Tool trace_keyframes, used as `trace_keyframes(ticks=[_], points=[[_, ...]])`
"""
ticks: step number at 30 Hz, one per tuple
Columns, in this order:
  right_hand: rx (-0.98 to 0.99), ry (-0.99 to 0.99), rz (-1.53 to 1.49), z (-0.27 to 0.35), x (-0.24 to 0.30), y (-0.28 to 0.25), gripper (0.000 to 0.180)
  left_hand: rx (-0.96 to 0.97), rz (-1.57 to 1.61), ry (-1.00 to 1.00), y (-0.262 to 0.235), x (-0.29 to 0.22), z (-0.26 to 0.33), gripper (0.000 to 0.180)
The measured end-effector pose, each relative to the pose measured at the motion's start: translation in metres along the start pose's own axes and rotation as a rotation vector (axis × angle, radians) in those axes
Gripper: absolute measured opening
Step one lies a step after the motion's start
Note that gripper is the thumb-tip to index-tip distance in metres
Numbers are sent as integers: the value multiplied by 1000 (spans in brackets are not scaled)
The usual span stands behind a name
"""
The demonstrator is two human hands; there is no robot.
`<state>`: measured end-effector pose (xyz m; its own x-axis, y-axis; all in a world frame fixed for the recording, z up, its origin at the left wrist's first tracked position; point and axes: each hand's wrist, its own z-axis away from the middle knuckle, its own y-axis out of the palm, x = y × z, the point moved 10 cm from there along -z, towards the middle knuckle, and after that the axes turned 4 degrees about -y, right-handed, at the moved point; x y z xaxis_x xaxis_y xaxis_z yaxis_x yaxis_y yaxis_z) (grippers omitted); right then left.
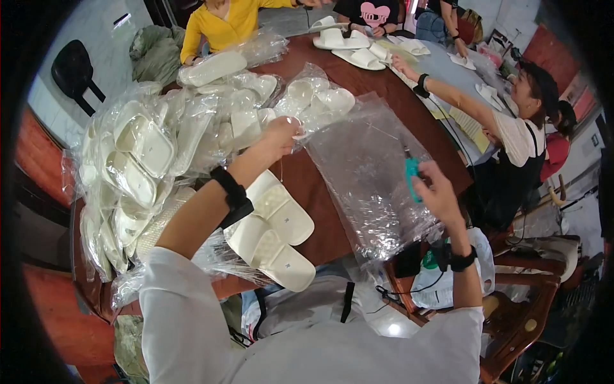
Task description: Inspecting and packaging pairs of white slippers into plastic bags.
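Observation:
My right hand (pixel 438 192) is closed around the teal handles of a pair of scissors (pixel 411 176), whose blades lie over a large clear plastic bag (pixel 364 166). The bag spreads flat across the table's right side, its lower end crumpled and hanging at the edge. With closed fingers, my left hand (pixel 281 136) pinches clear plastic at the bag's upper left corner, right beside bagged slippers (pixel 313 96). Below my left wrist rests a pair of unwrapped cream slippers (pixel 284 221), side by side, partly covered by my forearm.
A large heap of bagged cream slippers (pixel 137 150) fills the left of the brown table (pixel 332 230). More loose slippers (pixel 348 45) lie at the far edge. Several people work around the grey table (pixel 441 96); one person's arm (pixel 454 96) reaches in. A wooden chair (pixel 521 313) stands at right.

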<state>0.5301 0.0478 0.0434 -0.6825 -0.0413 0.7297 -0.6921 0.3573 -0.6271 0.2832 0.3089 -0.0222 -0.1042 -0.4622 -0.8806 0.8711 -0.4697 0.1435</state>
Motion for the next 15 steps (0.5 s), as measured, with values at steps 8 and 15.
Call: trace_keyframes(ticks=[8,15], points=[[58,67,580,-30,-27,65,37,-215,-589,304,-3,12,-18,36],[51,80,625,-28,-47,76,36,-15,-634,179,-4,-30,86,31]])
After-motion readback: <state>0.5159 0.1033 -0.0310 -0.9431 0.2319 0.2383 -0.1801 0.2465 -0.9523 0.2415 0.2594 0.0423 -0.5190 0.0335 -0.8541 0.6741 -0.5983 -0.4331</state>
